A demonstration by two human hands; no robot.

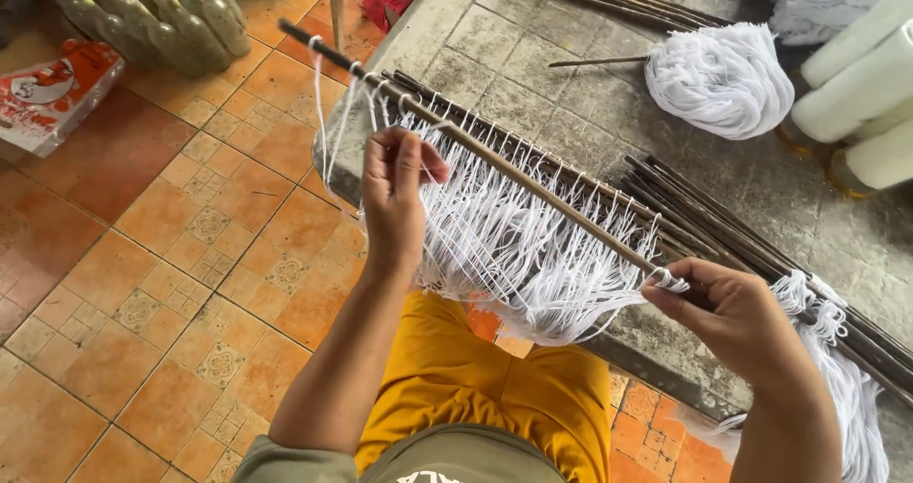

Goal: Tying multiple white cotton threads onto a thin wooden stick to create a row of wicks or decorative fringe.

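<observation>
**Two hands on one slanting rod of white string**

The left hand [395, 193] pinches white string [504, 245] between thumb and fingers, just below the upper stretch of a thin brown rod [533, 183]. The right hand [732, 312] grips the same rod at its near, lower end, fingers closed around wood and a loop of string. The rod's long axis runs from far left to near right, so it lies between the hands, with the left hand nearer its far end. The string hangs from it in a fringe toward the person's yellow shorts [475, 388]. The rod lies over a bundle of dark sticks [761, 255] at the edge of the grey stone worktop [571, 93].
</observation>
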